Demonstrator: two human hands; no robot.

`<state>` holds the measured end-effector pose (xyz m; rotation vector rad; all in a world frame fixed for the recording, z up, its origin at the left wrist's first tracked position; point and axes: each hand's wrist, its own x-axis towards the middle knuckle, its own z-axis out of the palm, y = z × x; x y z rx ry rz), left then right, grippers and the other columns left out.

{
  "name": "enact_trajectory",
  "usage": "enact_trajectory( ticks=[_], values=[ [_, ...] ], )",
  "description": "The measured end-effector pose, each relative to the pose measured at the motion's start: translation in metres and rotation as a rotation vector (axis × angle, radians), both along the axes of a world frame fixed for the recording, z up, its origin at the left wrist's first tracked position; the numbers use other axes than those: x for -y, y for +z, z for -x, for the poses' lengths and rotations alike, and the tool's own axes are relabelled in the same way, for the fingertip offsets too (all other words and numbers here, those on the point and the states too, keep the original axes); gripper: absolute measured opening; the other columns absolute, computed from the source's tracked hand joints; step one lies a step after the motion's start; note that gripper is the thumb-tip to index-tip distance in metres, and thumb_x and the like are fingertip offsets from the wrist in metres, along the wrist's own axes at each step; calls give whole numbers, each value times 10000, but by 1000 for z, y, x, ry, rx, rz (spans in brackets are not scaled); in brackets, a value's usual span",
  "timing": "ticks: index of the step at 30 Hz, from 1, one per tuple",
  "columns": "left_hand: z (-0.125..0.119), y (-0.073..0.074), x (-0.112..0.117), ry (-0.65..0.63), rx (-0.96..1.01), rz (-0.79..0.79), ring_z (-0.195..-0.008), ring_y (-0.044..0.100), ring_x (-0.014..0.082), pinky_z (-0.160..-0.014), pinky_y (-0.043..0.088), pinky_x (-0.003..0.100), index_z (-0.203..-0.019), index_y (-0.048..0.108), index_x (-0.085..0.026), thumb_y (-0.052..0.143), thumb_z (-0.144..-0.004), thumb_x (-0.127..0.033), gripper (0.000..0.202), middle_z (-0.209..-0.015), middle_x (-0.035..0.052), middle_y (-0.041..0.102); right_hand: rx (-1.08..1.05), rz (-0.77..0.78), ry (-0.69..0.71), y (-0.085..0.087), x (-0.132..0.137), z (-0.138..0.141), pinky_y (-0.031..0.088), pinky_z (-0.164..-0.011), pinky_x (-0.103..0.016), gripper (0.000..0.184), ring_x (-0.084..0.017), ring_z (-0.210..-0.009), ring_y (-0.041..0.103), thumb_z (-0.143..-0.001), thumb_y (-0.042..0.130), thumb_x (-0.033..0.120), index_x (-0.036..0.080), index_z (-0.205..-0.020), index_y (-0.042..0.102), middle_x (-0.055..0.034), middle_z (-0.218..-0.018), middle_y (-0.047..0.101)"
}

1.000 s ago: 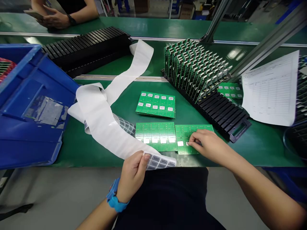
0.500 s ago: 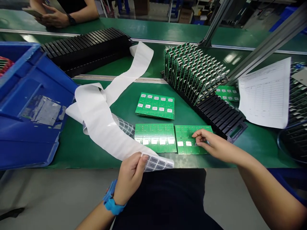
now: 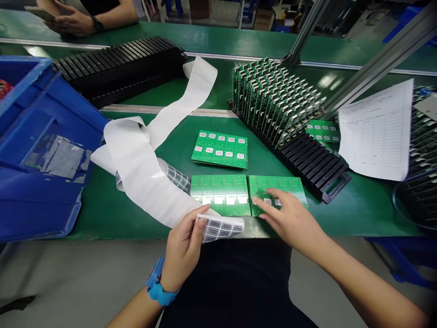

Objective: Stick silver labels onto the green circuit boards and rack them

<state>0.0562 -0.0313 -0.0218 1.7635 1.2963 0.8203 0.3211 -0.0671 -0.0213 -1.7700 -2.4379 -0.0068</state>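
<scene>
My left hand (image 3: 186, 248) pinches the end of a label strip (image 3: 220, 227) at the table's near edge; its long white backing (image 3: 143, 168) trails back over the green mat. My right hand (image 3: 288, 217) hovers with fingers stretched out over the right green circuit panel (image 3: 285, 187), which carries a few white labels. Beside it lies a second panel (image 3: 220, 193) with a full row of labels. A third labelled panel (image 3: 220, 149) lies farther back.
A blue bin (image 3: 41, 146) stands at the left. A black rack of upright boards (image 3: 280, 102) runs diagonally at the right, with a paper sheet (image 3: 375, 132) beyond it. An empty black rack (image 3: 119, 68) sits behind. Another person's hands (image 3: 71, 20) rest at the far edge.
My right hand left its pinch on the right panel and swung left toward the label strip, fingers now stretched. One more label shows on that panel. My left hand kept its grip.
</scene>
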Motion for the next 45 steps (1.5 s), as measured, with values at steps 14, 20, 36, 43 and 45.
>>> enact_trajectory(
  ticks=[14, 20, 36, 43, 45],
  values=[
    [-18, -3, 3, 5, 167, 134, -820, 639, 168, -716, 521, 267, -1137, 521, -257, 620, -800, -243, 351, -994, 24, 639, -685, 6, -13, 14, -1, 38, 466, -848, -387, 326, -210, -1014, 528, -809, 602, 222, 199, -1128, 539, -89, -1061, 576],
    [-16, -1, 2, -29, 144, 67, -731, 623, 129, -629, 499, 211, -1077, 547, -245, 619, -800, -228, 287, -916, 8, 646, -912, 302, -38, 26, -14, 61, 440, -620, -254, 43, -122, -710, 546, -820, 586, 198, 210, -792, 617, -3, -759, 568],
    [-16, 2, -4, -52, 78, -65, -544, 589, 102, -519, 437, 179, -720, 658, -192, 622, -786, -210, 77, -644, -18, 678, -872, 275, 60, 26, -18, 53, 443, -614, -253, 71, -115, -716, 533, -841, 564, 201, 199, -837, 634, -8, -754, 565],
    [-21, 2, -1, 27, -84, -20, -467, 485, 81, -462, 360, 178, -633, 555, -169, 561, -828, -290, 230, -499, -44, 517, -488, -301, 454, 13, -6, 48, 475, -644, -344, 243, -189, -784, 530, -815, 514, 43, 64, -1039, 606, -87, -786, 652],
    [-23, 2, -1, 30, -111, -19, -455, 459, 77, -453, 347, 178, -616, 538, -165, 558, -827, -308, 256, -485, -47, 486, -451, -353, 513, 12, -3, 46, 484, -634, -336, 240, -192, -792, 543, -820, 488, 34, 59, -1022, 615, -86, -782, 660]
  ],
)
